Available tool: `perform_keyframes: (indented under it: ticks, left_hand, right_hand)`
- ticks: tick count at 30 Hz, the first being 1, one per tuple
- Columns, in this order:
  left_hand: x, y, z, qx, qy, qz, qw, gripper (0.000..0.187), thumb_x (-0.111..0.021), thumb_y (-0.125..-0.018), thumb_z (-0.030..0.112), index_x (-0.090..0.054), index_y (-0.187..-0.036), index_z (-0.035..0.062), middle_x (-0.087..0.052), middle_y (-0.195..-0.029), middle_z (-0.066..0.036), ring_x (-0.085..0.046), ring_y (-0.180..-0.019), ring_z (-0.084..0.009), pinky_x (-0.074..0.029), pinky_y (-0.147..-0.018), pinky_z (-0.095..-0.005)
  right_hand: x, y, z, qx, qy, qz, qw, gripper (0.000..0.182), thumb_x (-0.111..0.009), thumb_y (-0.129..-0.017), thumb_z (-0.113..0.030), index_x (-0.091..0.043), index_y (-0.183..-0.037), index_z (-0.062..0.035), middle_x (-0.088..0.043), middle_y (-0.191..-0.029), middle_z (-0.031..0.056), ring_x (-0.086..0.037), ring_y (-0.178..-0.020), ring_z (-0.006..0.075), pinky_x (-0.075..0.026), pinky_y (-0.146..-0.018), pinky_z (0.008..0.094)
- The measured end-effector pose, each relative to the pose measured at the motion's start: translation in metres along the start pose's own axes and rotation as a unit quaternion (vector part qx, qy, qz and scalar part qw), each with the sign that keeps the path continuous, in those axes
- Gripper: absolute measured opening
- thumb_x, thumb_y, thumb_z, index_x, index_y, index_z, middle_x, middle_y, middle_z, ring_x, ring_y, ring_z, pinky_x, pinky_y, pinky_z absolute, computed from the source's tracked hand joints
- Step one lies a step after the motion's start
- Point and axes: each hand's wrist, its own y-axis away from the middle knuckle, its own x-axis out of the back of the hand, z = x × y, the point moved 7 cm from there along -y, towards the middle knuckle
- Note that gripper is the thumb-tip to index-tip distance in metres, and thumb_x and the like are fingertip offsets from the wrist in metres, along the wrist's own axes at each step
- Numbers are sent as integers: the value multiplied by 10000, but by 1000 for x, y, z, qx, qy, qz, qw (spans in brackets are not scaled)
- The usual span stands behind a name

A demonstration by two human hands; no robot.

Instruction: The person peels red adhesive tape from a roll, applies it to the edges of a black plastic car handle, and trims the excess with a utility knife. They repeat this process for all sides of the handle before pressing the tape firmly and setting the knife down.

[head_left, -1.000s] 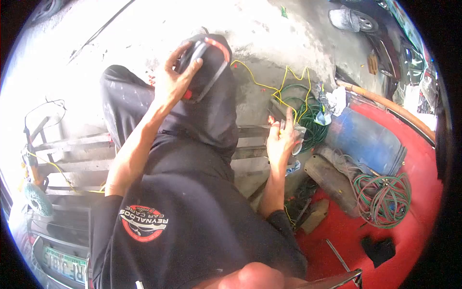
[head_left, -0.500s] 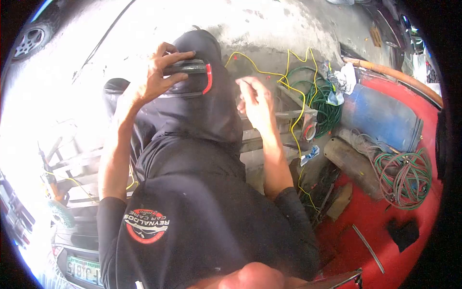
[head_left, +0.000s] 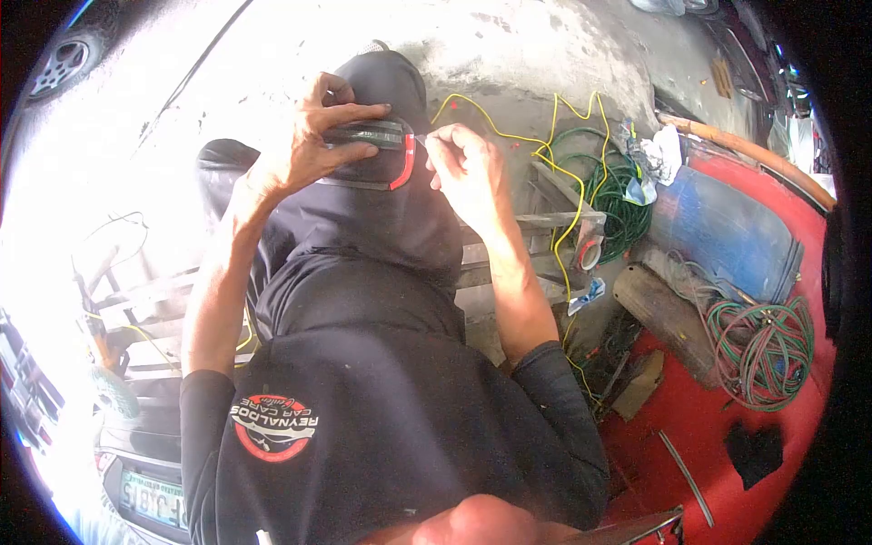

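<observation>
On the dark trouser leg point(head_left: 381, 227) rests a dark, glossy curved part point(head_left: 391, 136) with a red strip point(head_left: 406, 168) along its right end. My left hand point(head_left: 302, 150) grips it from the left, fingers across the top and thumb along the near side, covering its left portion. Just right of the red strip is my right hand point(head_left: 474, 173), its thumb and fingertips pinched together at the part's corner. I cannot tell what sits in that pinch.
A yellow cord point(head_left: 569, 173) runs over a dark green hose coil point(head_left: 622, 195) on the right. Beyond lie a blue container point(head_left: 722, 232), a red-green hose bundle point(head_left: 763, 350) and a red panel point(head_left: 668, 472). A tape roll point(head_left: 590, 254) sits near the slatted bench point(head_left: 536, 221). A car wheel point(head_left: 62, 68) shows top left.
My right hand has moved left and slightly up to the red-edged end of the part, its fingers closing into a pinch. My left hand keeps its grip.
</observation>
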Motion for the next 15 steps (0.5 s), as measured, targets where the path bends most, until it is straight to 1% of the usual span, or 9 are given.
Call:
perform_keyframes:
  ticks: [2,5,8,11,15]
  left_hand:
    - [-2,0,-3,10,17,-3,1000,505,-868,-739,236,-753,-1231,220,-519,-1075,-91,-561,-1024,-255,-514,-908,-380]
    - [-4,1,-5,14,29,-8,999,503,-863,-742,229,-752,-1233,219,-515,-1073,-86,-555,-1020,-248,-511,-907,-374]
    - [-3,0,-1,14,17,-10,1000,499,-860,-748,227,-751,-1235,216,-513,-1072,-84,-553,-1020,-244,-509,-909,-373]
    - [-3,0,-3,10,25,-8,1000,498,-861,-750,227,-751,-1235,222,-512,-1072,-82,-552,-1017,-242,-510,-906,-370]
    - [-5,1,-6,12,16,-5,1000,503,-866,-745,227,-751,-1235,230,-516,-1078,-82,-556,-1013,-241,-517,-903,-371]
  right_hand:
    - [-2,0,-1,8,10,0,1000,183,-615,-999,-165,-677,-977,5,-679,-722,62,-639,-565,101,-491,-511,257]
    - [-1,-1,-8,-9,16,17,1000,107,-654,-954,-80,-676,-919,19,-698,-771,156,-693,-674,193,-526,-624,327]
    - [0,-2,-5,-5,18,27,999,109,-659,-951,-84,-676,-916,18,-698,-773,157,-698,-681,197,-527,-625,328]
    - [-1,-4,-3,15,29,15,999,177,-625,-992,-175,-686,-974,-10,-690,-726,60,-640,-561,101,-497,-516,264]
    - [-2,-4,-4,14,32,9,999,180,-624,-992,-179,-690,-981,-11,-692,-730,64,-641,-562,102,-498,-515,265]
